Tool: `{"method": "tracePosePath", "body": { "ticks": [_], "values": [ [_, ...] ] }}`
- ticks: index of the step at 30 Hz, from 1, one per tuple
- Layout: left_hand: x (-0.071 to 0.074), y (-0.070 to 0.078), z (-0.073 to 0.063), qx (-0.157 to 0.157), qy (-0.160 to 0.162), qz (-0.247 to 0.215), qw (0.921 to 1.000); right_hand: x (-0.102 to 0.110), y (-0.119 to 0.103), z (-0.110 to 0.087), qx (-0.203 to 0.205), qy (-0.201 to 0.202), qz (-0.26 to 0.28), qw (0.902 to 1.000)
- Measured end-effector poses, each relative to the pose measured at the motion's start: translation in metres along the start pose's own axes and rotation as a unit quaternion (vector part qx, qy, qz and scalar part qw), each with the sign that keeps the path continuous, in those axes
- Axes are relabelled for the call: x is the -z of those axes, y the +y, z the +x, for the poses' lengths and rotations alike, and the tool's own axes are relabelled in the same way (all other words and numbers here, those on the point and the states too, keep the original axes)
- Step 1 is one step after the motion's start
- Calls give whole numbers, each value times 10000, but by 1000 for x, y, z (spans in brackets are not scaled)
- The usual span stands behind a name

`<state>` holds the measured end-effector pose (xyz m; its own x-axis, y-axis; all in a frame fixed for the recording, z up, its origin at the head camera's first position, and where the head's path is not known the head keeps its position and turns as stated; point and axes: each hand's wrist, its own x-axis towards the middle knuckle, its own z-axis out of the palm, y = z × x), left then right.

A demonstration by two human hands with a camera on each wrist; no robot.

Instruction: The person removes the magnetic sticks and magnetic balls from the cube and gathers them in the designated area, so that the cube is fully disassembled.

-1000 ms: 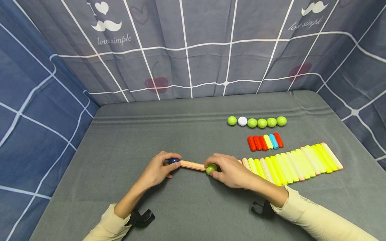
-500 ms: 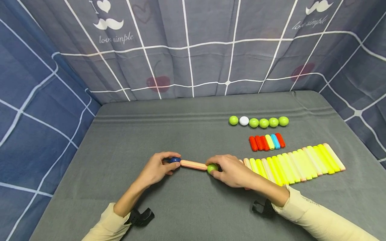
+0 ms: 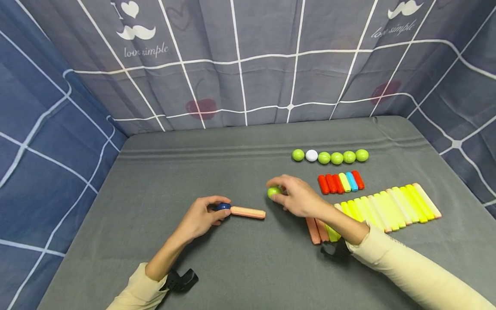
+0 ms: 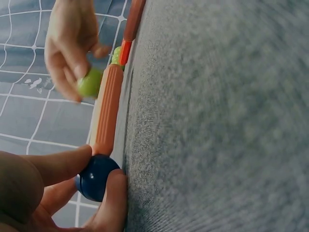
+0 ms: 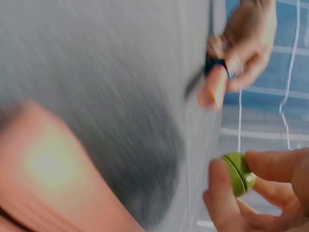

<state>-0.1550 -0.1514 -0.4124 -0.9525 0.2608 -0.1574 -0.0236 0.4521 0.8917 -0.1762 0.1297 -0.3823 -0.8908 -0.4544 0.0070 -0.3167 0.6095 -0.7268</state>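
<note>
My left hand [image 3: 198, 218] pinches a dark blue ball [image 3: 223, 207] between thumb and fingers. Against that ball lies one end of a ridged orange rod [image 3: 248, 212], pointing right; whether it is fixed in the ball cannot be told. A seam runs round the green ball [image 3: 273, 192] that my right hand [image 3: 300, 198] holds by its fingertips, behind and apart from the rod's free end. The right wrist view shows this green ball [image 5: 236, 173] gripped close up, while the left wrist view shows the blue ball [image 4: 98, 177] touching the rod [image 4: 108, 108].
At the back right is a row of green balls [image 3: 337, 158] with one white ball [image 3: 311, 156] among them. In front of it lie short red, yellow and blue rods [image 3: 332, 184]. Longer yellow and orange rods [image 3: 387, 206] lie side by side, partly under my right forearm.
My right hand has drawn the green ball away from the rod's free end, moving toward the back of the table. My left hand stays in place on the blue ball.
</note>
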Motion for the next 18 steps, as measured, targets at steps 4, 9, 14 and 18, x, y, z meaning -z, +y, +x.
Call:
{"method": "tracePosePath", "body": {
  "ticks": [4,9,14,18],
  "values": [
    [0,-2,0,-35,-1,25,10000,20,9,28,-561,460,769,9944],
    [0,-3,0,25,44,-21,10000,33,28,54,-860,883,306,9919],
    [-1,-3,0,62,41,1,10000,36,39,67,-955,936,-169,9909],
    [-1,-3,1,68,57,35,10000,34,44,75,-949,907,-380,9906]
  ]
}}
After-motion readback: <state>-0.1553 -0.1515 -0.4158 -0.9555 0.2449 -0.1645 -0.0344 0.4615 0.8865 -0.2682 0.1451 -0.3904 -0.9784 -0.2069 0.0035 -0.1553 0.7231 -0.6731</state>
